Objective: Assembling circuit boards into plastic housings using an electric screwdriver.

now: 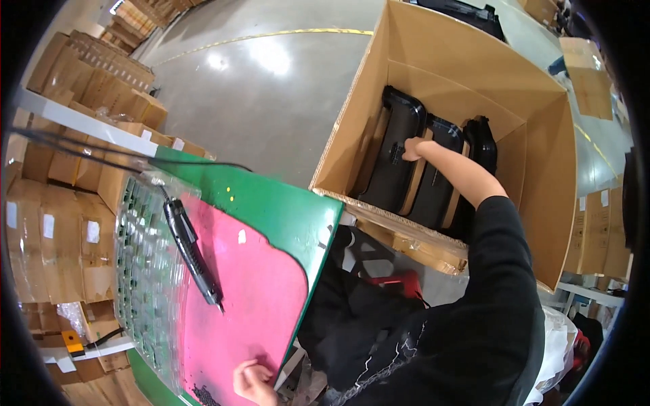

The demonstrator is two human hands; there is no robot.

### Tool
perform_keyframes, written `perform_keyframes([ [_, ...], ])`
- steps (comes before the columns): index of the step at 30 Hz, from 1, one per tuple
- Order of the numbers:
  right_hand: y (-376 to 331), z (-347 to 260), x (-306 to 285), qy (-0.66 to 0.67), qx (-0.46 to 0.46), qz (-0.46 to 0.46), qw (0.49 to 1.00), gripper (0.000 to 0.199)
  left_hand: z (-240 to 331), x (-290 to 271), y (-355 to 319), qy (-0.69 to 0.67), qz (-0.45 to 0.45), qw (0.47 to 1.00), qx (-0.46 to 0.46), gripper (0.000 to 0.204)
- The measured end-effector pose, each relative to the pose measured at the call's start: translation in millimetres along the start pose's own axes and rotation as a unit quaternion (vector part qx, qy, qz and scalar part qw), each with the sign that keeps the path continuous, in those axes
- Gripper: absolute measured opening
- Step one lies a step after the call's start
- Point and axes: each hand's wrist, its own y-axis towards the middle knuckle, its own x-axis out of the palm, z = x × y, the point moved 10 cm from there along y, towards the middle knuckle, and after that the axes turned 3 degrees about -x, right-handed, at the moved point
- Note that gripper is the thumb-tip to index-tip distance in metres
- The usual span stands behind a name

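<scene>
My right arm reaches into a tall cardboard box [548,183]. There my right hand [418,149] is closed at the right edge of a black plastic panel [387,166], its fingertips partly hidden. Further black panels [441,177] stand beside it, with strips of brown cardboard [414,181] between them. My left hand [254,381] rests by the near edge of a pink mat [237,325], fingers curled in; whether anything is inside them is hidden. A black electric screwdriver [193,250] lies across the mat, its bit pointing toward me.
The mat covers part of a green tabletop [284,203]. Clear plastic trays [145,284] with small parts line its left side, and a small dark heap [203,394] lies near the front. A cable [203,163] crosses the table's far end. Stacked cartons [61,237] stand at left.
</scene>
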Motion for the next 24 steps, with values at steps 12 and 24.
perform_keyframes([
  [12, 113, -45, 170, 0.389, 0.089, -0.116, 0.91, 0.093, 38, 38, -29, 0.247, -0.063, 0.909, 0.331, 0.011],
  [24, 94, -23, 72, 0.506, -0.062, 0.086, 0.856, 0.046, 59, 38, -22, 0.249, -0.023, 0.887, 0.387, 0.012],
])
